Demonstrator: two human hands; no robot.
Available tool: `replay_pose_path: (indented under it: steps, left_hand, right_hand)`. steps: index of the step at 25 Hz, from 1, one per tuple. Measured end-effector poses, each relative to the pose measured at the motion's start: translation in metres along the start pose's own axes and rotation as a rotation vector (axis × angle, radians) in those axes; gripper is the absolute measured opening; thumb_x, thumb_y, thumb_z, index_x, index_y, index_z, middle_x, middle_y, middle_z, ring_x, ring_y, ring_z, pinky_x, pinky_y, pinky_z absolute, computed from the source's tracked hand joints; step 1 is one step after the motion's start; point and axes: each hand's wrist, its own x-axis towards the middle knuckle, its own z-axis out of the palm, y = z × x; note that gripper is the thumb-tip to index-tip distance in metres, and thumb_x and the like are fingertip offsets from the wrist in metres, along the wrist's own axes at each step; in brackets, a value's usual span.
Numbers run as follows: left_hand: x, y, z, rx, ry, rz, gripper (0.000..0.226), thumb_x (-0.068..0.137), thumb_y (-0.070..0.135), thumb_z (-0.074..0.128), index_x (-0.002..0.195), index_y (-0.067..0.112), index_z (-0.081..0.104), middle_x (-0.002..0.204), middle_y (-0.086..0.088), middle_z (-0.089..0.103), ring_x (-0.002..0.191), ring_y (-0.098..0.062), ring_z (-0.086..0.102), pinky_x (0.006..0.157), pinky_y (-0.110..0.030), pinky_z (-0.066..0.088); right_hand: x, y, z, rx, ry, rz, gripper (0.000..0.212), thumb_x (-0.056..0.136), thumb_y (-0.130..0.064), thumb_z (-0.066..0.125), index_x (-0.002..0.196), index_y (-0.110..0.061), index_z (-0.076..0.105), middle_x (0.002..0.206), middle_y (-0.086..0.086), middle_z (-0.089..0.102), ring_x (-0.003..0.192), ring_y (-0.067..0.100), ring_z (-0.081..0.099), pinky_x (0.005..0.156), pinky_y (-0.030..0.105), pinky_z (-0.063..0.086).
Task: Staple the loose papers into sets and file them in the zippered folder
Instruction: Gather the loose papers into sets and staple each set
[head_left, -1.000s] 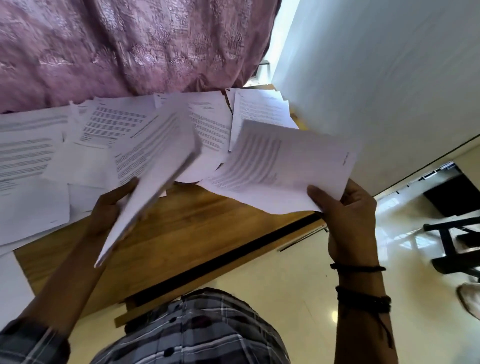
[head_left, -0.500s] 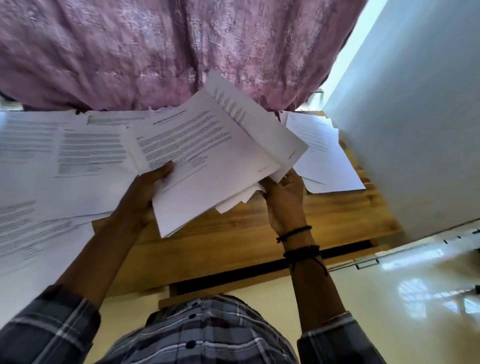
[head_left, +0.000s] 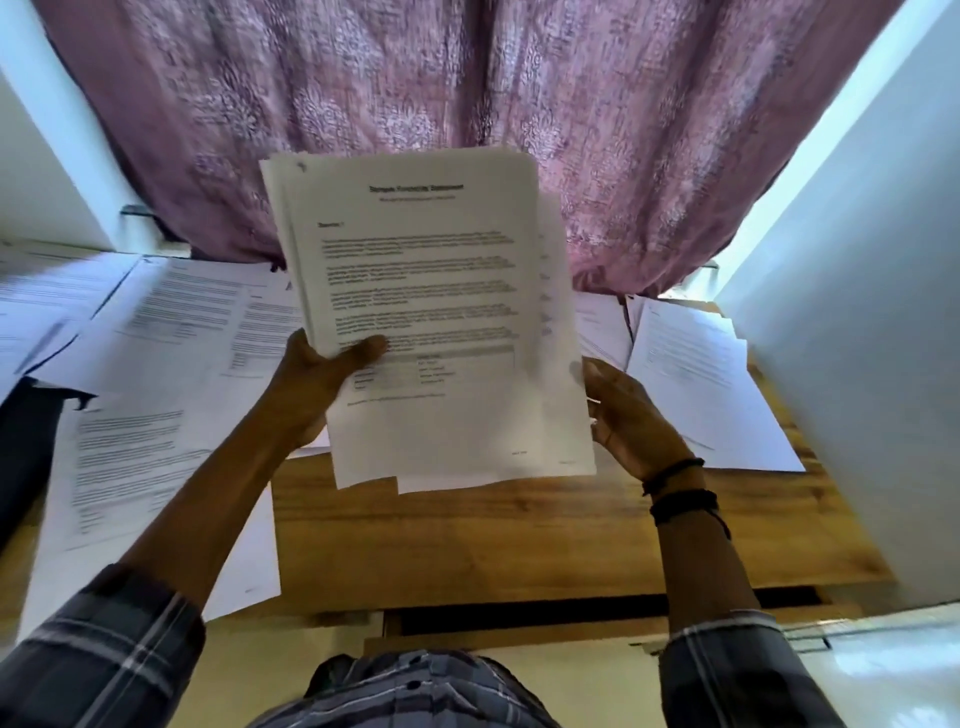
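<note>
Paper stack (head_left: 431, 312): one (two hands (head_left: 317, 384) (head_left: 631, 421) gripping).

I'm seeing daylight spilling in around the pink curtain (head_left: 467, 104) and blowing out the strips at the upper corners, while the bench (head_left: 467, 545) is sitting in softer, even light. The wide lens is bending the walls (head_left: 857, 364) at the frame edges. Motion blur is smearing the print on the held sheets (head_left: 426, 312) and the loose papers (head_left: 156, 338), and glare is shining off the floor (head_left: 883, 670).
</note>
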Motion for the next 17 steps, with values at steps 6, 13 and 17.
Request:
replay_pose_path:
  steps: [6, 13, 17]
  left_hand:
    - [-0.015, -0.02, 0.005, 0.229, 0.15, 0.014, 0.03, 0.084, 0.015, 0.07, 0.11, 0.029, 0.064, 0.108, 0.009, 0.072, 0.106, -0.016, 0.068, 0.089, -0.045, 0.057]
    - [-0.024, -0.036, 0.003, 0.368, 0.227, 0.192, 0.037, 0.085, 0.022, 0.07, 0.119, 0.014, 0.06, 0.104, 0.016, 0.071, 0.105, -0.01, 0.067, 0.084, -0.031, 0.059]
    - [-0.031, -0.043, -0.002, 0.336, 0.195, 0.169, 0.05, 0.077, 0.055, 0.071, 0.115, 0.025, 0.06, 0.105, 0.017, 0.071, 0.102, -0.011, 0.068, 0.078, -0.022, 0.058]
  right_hand:
    - [0.02, 0.013, 0.05, -0.186, -0.033, -0.106, 0.041, 0.081, -0.018, 0.073, 0.121, -0.011, 0.063, 0.121, 0.007, 0.068, 0.111, 0.024, 0.065, 0.095, 0.05, 0.053]
    - [0.02, 0.045, 0.07, -0.123, 0.097, -0.254, 0.038, 0.083, -0.005, 0.072, 0.117, -0.02, 0.064, 0.122, 0.007, 0.068, 0.114, 0.023, 0.064, 0.094, 0.048, 0.054]
    - [0.013, 0.059, 0.067, -0.106, 0.108, -0.218, 0.044, 0.072, -0.016, 0.083, 0.111, -0.027, 0.064, 0.114, -0.001, 0.071, 0.108, 0.019, 0.066, 0.088, 0.044, 0.057]
